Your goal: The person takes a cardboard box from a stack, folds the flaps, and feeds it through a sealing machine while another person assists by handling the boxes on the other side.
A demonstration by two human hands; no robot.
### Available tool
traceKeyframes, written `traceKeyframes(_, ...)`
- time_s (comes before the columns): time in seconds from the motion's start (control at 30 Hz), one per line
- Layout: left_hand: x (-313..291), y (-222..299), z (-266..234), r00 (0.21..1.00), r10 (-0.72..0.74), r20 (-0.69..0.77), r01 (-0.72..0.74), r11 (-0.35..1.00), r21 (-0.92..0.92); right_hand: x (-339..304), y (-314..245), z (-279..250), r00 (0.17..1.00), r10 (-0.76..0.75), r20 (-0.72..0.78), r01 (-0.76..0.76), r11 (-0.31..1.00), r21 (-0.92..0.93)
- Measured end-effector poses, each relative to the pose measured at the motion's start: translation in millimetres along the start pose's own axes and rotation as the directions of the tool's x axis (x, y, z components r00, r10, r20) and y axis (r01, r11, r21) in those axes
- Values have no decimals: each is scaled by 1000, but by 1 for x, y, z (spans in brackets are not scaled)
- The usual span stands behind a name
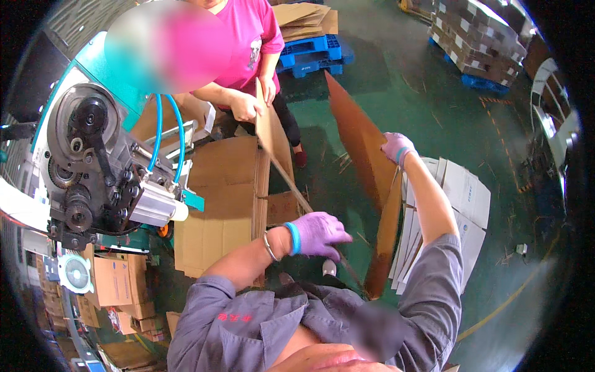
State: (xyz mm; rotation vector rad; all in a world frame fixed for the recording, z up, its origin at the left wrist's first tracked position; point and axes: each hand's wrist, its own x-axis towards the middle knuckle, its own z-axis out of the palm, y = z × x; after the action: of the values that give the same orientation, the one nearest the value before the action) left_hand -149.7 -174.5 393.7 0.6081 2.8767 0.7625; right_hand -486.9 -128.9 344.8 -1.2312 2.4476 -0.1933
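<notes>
My left hand (317,234), in a purple glove, lies over a thin cardboard sheet (292,183) seen nearly edge-on; the sheet's edge passes between thumb and fingers. Across from me a co-worker's hand (246,106) grips the far end of that sheet. My right hand (396,147), gloved too, is closed on the upper edge of a brown cardboard panel (358,133), which stands upright and slants down toward my body. The panel's fold runs below that hand. Where the sheet and panel meet low down, I cannot tell whether they are one piece.
Flattened cartons (217,180) are stacked at the left beside a machine (93,161) with blue hoses. White folded cartons (458,198) lie right of my arm. Farther off are blue pallets (316,53) with cardboard and a wrapped carton load (477,37). Boxes (118,279) fill the lower left.
</notes>
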Motion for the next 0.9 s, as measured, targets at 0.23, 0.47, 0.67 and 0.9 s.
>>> traceKeyframes(0.23, -27, -112, -33, 461, -717, -522, 222, 663, -715, -113, -101, 80, 944, -126, -305, 90, 987, -130)
traceKeyframes(0.47, -51, -100, 4, 196, -928, -316, -47, 313, -949, -221, -157, 198, 630, -569, -529, 701, 709, 72)
traceKeyframes(0.67, -182, 32, 61, 419, -686, -595, 259, 718, -646, -199, -46, 44, 231, -79, -970, 291, 957, -8)
traceKeyframes(0.9, -326, 101, 51, 358, -550, -755, 542, 781, -311, -210, -139, 79, 853, -118, -509, 481, 557, 677)
